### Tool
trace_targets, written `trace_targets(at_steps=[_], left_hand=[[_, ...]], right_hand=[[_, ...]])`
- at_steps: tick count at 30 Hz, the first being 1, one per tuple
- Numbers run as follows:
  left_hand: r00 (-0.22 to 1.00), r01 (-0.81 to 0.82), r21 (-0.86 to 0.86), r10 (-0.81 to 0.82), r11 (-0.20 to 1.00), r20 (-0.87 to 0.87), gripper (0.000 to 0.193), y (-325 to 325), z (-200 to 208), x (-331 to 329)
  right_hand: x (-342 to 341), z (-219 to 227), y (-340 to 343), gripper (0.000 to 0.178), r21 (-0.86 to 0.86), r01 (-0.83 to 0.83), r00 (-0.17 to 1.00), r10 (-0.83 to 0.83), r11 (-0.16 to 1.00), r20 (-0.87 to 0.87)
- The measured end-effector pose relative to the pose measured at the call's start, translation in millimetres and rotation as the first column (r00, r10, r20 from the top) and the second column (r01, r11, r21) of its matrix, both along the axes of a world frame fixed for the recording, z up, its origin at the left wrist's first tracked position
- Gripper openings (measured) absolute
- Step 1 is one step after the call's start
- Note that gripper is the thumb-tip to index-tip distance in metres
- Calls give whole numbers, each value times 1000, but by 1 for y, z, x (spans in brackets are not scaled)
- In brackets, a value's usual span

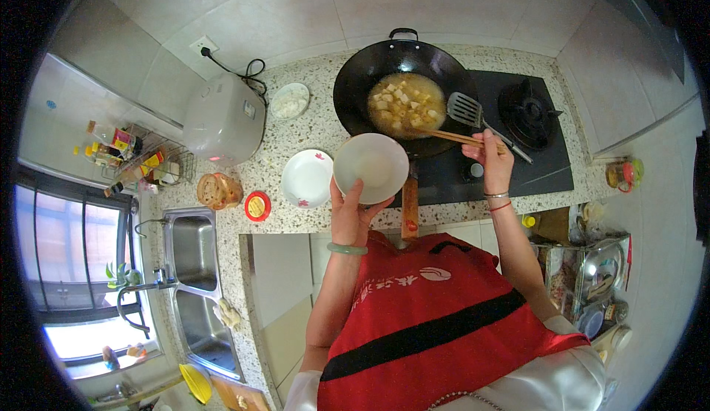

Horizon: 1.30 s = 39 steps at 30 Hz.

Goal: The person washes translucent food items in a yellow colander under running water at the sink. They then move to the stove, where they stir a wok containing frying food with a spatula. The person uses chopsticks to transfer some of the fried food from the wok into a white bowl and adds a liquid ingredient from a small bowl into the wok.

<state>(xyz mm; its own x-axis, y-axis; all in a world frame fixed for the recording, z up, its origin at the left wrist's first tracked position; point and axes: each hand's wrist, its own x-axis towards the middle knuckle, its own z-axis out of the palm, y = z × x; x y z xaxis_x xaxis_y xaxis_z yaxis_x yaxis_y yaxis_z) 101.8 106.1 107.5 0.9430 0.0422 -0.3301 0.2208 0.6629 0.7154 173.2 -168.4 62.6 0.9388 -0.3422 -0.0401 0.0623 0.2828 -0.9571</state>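
My left hand (353, 215) grips a pale bowl (372, 161) by its near rim, thumb over the edge, and tilts it beside the wok. Only a little cloudy residue shows inside the bowl. In my right hand (491, 161) is a pair of wooden chopsticks (452, 137), their tips at the near edge of the food in the wok. The black wok (356, 78) holds cubed tofu (403, 104) in brownish broth. A slotted spatula (464, 109) rests against the wok's right rim, its handle lying over the stove. The wok's wooden handle (410, 208) points toward me.
The black stovetop (551, 177) has a second burner (528, 114) on the right. Left of the wok are a white plate (308, 180), a small dish of white bits (290, 102), a red-lidded jar (257, 206), a brown jar (219, 191) and a rice cooker (225, 119). A double sink (194, 252) lies farther left.
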Motion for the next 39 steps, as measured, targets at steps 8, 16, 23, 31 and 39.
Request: trace_targets(at_steps=[8,16,23,31,39], left_hand=[[997,74,65,-75,995,16,50,0,24,3],[993,112,-5,-112,994,25,65,-1,44,-18],[992,123,-2,-123,992,27,69,-3,57,-26],[993,106,13,-107,994,44,68,-1,52,-25],[993,101,2,-101,995,59,63,0,46,-22]], right_hand=[[-18,58,-19,26,484,-45,998,65,874,-24],[-51,142,6,33,674,-208,963,269,709,14],[-72,177,7,44,682,-598,768,544,421,337],[-79,182,15,46,670,-646,730,553,365,402],[-36,138,-4,37,779,-317,930,339,540,143]])
